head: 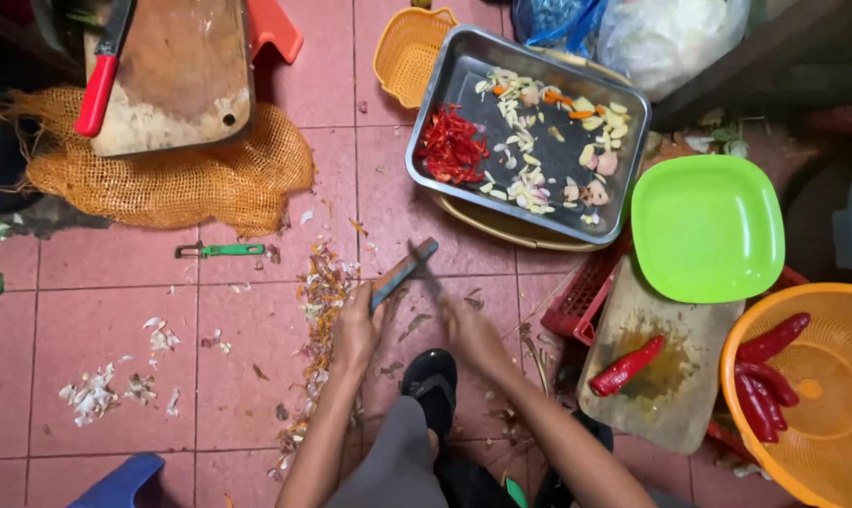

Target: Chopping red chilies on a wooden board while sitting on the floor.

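Knife (428, 273) blurred at frame centre, gripped in closed right hand (470, 331), drawn across sharpening stone (403, 273) clenched in left hand (357, 329); likely risk: blade slipping onto left fingers.

The floor (96, 357) is laid with square pink tiles divided by pale grout lines, and its surface looks worn and smudged. Bits of white and purple peel (324, 282) lie scattered across it in a loose trail, with a smaller pale heap (92, 395) to the left. Light falls evenly and softly over the tiles. The upper left corner and the right edge sink into dark shadow, where nothing can be made out clearly.
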